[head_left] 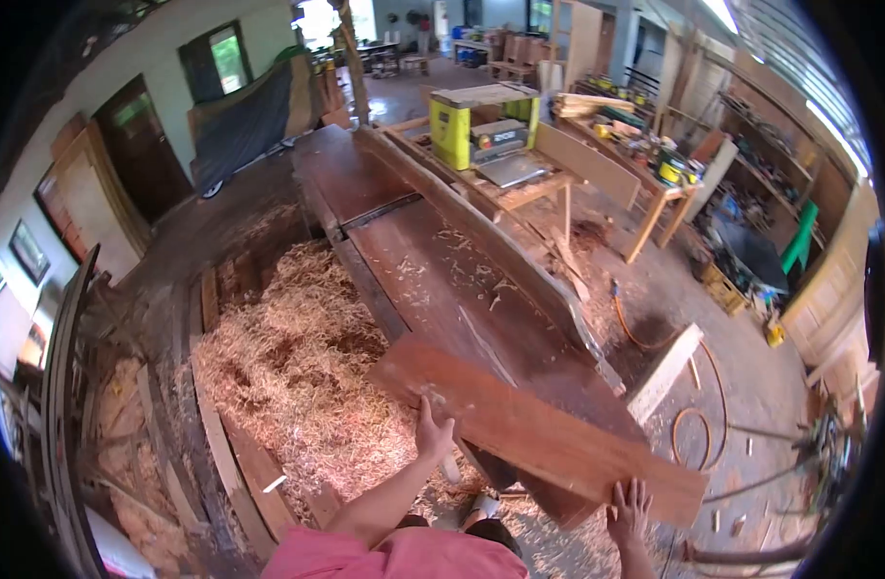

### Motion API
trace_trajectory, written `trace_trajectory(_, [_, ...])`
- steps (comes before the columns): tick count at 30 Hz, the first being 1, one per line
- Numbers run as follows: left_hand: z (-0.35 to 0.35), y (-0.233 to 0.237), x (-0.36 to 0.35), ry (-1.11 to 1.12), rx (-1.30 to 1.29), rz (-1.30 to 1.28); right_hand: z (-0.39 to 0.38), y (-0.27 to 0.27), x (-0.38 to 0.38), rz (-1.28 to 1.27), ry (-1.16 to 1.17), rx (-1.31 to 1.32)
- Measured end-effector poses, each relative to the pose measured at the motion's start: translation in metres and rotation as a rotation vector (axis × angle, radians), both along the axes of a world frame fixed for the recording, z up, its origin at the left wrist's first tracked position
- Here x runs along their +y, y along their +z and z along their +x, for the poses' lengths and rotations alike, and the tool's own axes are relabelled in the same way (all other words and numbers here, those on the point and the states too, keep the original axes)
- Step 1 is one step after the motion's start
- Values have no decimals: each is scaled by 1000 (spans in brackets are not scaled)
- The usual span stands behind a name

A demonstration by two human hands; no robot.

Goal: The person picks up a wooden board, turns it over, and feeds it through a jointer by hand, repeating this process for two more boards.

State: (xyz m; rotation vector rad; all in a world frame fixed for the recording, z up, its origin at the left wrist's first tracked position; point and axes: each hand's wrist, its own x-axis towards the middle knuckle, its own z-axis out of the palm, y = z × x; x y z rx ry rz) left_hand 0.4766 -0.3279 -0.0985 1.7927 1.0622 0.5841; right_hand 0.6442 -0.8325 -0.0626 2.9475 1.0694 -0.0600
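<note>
A long reddish-brown wooden board [549,425] slants across the near end of a large jointer [442,261], overlapping its table in this view. My left hand [433,430] grips the board's near edge toward its left end, the thumb raised and some fingers hidden behind the wood. Toward the board's right end, my right hand [630,513] lies against it with fingers stretched and spread. Curled shavings are scattered over the jointer's flat bed, which has a raised fence [491,222] along its right side.
A deep heap of wood shavings [307,357] fills the floor left of the jointer. Beyond it stands a yellow-green planer [486,125] on a wooden stand. An orange hose [722,415] coils on the floor at right. A pale wood block [664,374] leans near the jointer's end.
</note>
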Motion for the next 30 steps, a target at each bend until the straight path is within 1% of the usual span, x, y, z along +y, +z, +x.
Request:
trace_trajectory(1, [16,16,5,0,-43,-62,17,-1,-3,-10,82,33])
trace_trajectory(2, [30,22,8,1,-86,-127,31,2,-7,-26,163,68])
trace_trajectory(3, [45,0,23,-41,-90,24,42,1,-9,-44,240,112])
trace_trajectory(4, [58,-15,38,-51,-47,96,49,-2,-6,-25,260,132])
trace_trajectory(5, [75,-25,54,-64,-8,168,55,-5,0,-6,278,148])
trace_trajectory(6, [93,-25,68,-79,25,246,59,-9,9,19,293,157])
trace_trajectory(7, [112,-4,71,-68,99,321,59,-17,20,34,266,142])
trace_trajectory(8, [133,34,60,-55,172,391,61,-23,31,37,243,130])
trace_trajectory(9, [153,57,47,-41,247,459,62,-23,48,55,213,130])
trace_trajectory(10, [170,54,31,-149,190,519,61,-19,65,69,180,135])
trace_trajectory(11, [186,54,8,-207,176,590,59,-14,82,79,153,140])
trace_trajectory(12, [200,29,-15,-297,199,587,61,-7,103,92,125,141])
trace_trajectory(13, [213,19,-34,-388,193,516,64,-3,122,109,92,141])
trace_trajectory(14, [227,8,-47,-441,241,486,67,-1,137,109,88,151])
trace_trajectory(16, [251,6,-54,-403,353,521,78,-1,162,110,77,168])
trace_trajectory(19, [278,25,-27,-342,484,491,95,6,197,128,73,185])
trace_trajectory(21, [296,28,-9,-293,492,518,109,8,218,125,72,195])
trace_trajectory(22, [304,29,1,-269,500,527,118,8,223,147,113,216])
trace_trajectory(24, [318,28,20,-272,543,524,139,11,224,180,204,267])
trace_trajectory(25, [322,34,30,-279,553,524,148,15,216,237,238,353])
trace_trajectory(28, [330,34,62,-288,563,541,156,30,179,94,276,326])
trace_trajectory(30, [336,35,82,-281,564,542,158,20,152,98,245,340])
